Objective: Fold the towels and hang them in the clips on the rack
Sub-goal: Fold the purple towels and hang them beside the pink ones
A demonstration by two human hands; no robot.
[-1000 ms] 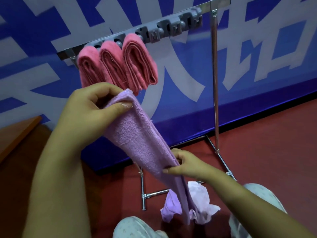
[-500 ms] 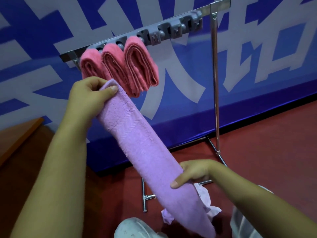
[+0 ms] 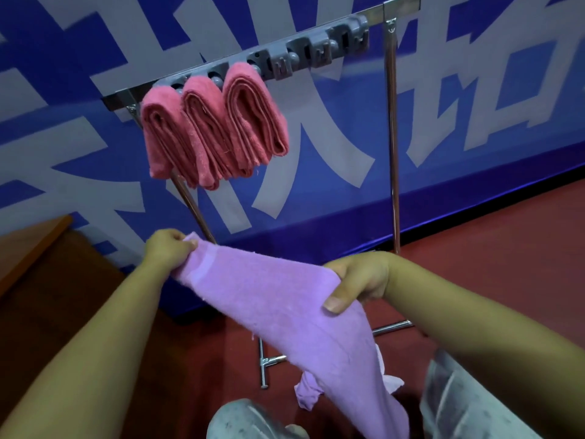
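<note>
Here I see the rack (image 3: 392,128) against the blue wall, three folded pink towels (image 3: 215,125) hanging side by side in its left clips (image 3: 286,63). Below them, the purple towel (image 3: 278,299) stretches between my hands: left hand (image 3: 167,251) pinching its upper corner, right hand (image 3: 357,280) gripping its edge, thumb on top.

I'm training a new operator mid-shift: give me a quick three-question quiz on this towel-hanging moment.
1. True or false: both hands hold the purple towel.
2. How many pink towels hang in the rack's clips?
3. The free grey clips sit toward which end of the rack, as seen: A) left B) right?

Key: 1. True: left hand pinches one end, right hand grips farther along. 2. Three. 3. B.
</note>
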